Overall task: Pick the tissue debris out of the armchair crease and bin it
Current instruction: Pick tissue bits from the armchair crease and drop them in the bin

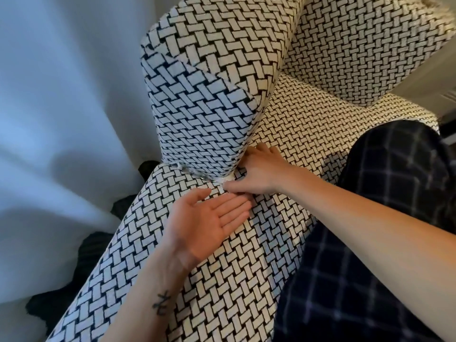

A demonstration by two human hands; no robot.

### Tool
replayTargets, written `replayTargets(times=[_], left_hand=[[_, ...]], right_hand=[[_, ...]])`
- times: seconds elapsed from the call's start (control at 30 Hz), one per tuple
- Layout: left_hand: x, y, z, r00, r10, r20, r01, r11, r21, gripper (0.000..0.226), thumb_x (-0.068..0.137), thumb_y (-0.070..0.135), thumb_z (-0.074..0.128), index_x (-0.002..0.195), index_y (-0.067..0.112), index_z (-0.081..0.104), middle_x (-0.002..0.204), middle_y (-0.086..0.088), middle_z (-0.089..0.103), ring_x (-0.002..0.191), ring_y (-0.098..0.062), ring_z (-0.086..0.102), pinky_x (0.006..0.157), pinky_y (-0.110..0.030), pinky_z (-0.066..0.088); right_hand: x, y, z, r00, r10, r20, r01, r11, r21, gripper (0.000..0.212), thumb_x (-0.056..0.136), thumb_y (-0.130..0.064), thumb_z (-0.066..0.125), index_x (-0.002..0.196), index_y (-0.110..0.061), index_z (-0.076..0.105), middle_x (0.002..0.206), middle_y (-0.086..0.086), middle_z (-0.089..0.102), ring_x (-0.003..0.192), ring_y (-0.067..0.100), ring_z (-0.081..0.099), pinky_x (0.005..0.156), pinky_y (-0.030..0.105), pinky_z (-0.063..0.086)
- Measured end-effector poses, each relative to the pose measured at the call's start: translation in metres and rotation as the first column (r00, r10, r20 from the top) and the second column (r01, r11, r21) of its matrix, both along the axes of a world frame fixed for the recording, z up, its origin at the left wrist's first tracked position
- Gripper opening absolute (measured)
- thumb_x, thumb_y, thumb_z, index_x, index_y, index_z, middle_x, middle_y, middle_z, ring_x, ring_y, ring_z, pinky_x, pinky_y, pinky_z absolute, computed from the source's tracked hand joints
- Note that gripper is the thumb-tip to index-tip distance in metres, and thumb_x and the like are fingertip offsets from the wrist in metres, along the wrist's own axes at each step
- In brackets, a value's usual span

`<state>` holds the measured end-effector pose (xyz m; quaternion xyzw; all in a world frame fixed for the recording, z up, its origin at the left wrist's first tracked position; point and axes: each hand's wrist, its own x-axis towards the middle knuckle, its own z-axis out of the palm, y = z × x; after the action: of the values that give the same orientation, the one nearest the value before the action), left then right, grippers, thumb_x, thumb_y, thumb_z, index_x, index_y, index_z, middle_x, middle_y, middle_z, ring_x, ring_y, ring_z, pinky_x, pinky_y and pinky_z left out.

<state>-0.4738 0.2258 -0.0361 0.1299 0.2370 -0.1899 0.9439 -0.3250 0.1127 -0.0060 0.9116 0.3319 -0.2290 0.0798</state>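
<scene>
Armchair (222, 58), basket-weave upholstery, black on cream. Tissue debris (195, 172): pale shreds are seen lodged in the crease (214, 179) where the armrest meets the seat front. Left hand (209, 218): laid palm up on the seat edge, fingers straight and together, nothing held. Right hand (261, 171): fingertips are tucked into the crease, thumb stretched toward the shreds; whether any is pinched cannot be told. Checked trouser leg (394, 169) is rested on the seat. White curtain (61, 95) is hung beside.
</scene>
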Motion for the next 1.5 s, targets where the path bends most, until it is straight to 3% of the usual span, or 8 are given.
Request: replayTargets(times=[0.2, 0.4, 0.57, 0.7, 0.83, 1.07, 1.3, 1.5], left_hand=[[0.001, 0.003, 0.004, 0.999, -0.048, -0.011, 0.049, 0.998, 0.034, 0.059, 0.099, 0.031, 0.037, 0.142, -0.009, 0.043, 0.135, -0.031, 0.059, 0.127, -0.043, 0.059, 0.118, -0.049, 0.035], [0.001, 0.005, 0.006, 0.999, -0.019, -0.03, 0.02, 0.998, 0.055, 0.059, 0.1, 0.032, 0.036, 0.141, -0.01, 0.046, 0.135, -0.03, 0.06, 0.128, -0.042, 0.058, 0.118, -0.05, 0.036], [0.001, 0.007, 0.005, 0.999, -0.009, -0.04, 0.012, 0.997, 0.071, 0.06, 0.1, 0.032, 0.035, 0.142, -0.01, 0.046, 0.135, -0.03, 0.06, 0.129, -0.042, 0.057, 0.117, -0.05, 0.036], [-0.001, 0.008, 0.007, 0.999, -0.013, -0.032, 0.016, 0.997, 0.077, 0.06, 0.1, 0.032, 0.035, 0.142, -0.009, 0.045, 0.135, -0.03, 0.06, 0.129, -0.042, 0.057, 0.117, -0.05, 0.037], [-0.003, 0.009, 0.008, 0.999, -0.019, -0.033, 0.021, 0.997, 0.076, 0.06, 0.1, 0.031, 0.037, 0.142, -0.009, 0.045, 0.135, -0.031, 0.059, 0.13, -0.042, 0.056, 0.116, -0.05, 0.038], [-0.003, 0.01, 0.009, 0.999, 0.027, -0.042, -0.024, 0.997, 0.076, 0.06, 0.099, 0.03, 0.038, 0.144, -0.01, 0.043, 0.134, -0.03, 0.061, 0.128, -0.041, 0.058, 0.115, -0.05, 0.039], [-0.003, 0.011, 0.008, 0.998, 0.055, -0.041, -0.052, 0.995, 0.09, 0.058, 0.097, 0.027, 0.042, 0.142, -0.009, 0.044, 0.131, -0.029, 0.063, 0.122, -0.04, 0.063, 0.111, -0.049, 0.044], [-0.004, 0.01, 0.008, 0.999, 0.041, -0.02, -0.039, 0.995, 0.091, 0.05, 0.101, 0.023, 0.037, 0.138, -0.008, 0.049, 0.134, -0.026, 0.062, 0.125, -0.036, 0.062, 0.112, -0.045, 0.043]], right_hand=[[0.004, -0.002, -0.002, 0.989, -0.101, -0.112, 0.108, 0.993, 0.055, 0.081, 0.084, -0.081, 0.047, 0.151, -0.037, 0.044, 0.168, -0.002, 0.009, 0.152, 0.036, 0.002, 0.121, 0.054, -0.002], [-0.011, -0.009, -0.016, 0.993, -0.116, -0.017, 0.116, 0.968, 0.224, 0.048, 0.091, -0.07, 0.049, 0.124, -0.041, 0.069, 0.157, -0.005, 0.029, 0.14, 0.033, 0.019, 0.113, 0.047, 0.014], [-0.032, -0.013, -0.04, 0.97, -0.22, 0.105, 0.132, 0.836, 0.532, 0.031, 0.095, -0.054, 0.058, 0.091, -0.033, 0.08, 0.109, -0.007, 0.055, 0.107, 0.02, 0.034, 0.099, 0.043, 0.027], [-0.036, -0.014, -0.048, 0.961, -0.196, 0.197, 0.05, 0.819, 0.572, 0.03, 0.095, -0.045, 0.063, 0.08, -0.024, 0.08, 0.111, -0.004, 0.062, 0.102, 0.018, 0.038, 0.1, 0.046, 0.033], [-0.04, -0.016, -0.046, 0.956, -0.187, 0.226, 0.004, 0.779, 0.627, 0.028, 0.096, -0.035, 0.064, 0.083, -0.016, 0.08, 0.107, -0.003, 0.062, 0.099, 0.016, 0.037, 0.09, 0.035, 0.04], [-0.053, -0.027, -0.033, 0.974, -0.185, 0.131, 0.033, 0.689, 0.724, 0.022, 0.097, -0.03, 0.065, 0.099, -0.015, 0.08, 0.087, -0.008, 0.05, 0.097, 0.011, 0.037, 0.08, 0.015, 0.032], [-0.065, -0.036, -0.027, 0.974, -0.225, 0.008, 0.133, 0.606, 0.785, 0.018, 0.095, -0.028, 0.068, 0.106, -0.02, 0.079, 0.086, -0.013, 0.055, 0.094, 0.009, 0.048, 0.083, 0.014, 0.036], [-0.074, -0.042, -0.017, 0.977, -0.181, -0.116, 0.202, 0.584, 0.787, 0.017, 0.093, -0.032, 0.069, 0.103, -0.022, 0.079, 0.086, -0.011, 0.058, 0.094, 0.01, 0.054, 0.084, 0.029, 0.046]])
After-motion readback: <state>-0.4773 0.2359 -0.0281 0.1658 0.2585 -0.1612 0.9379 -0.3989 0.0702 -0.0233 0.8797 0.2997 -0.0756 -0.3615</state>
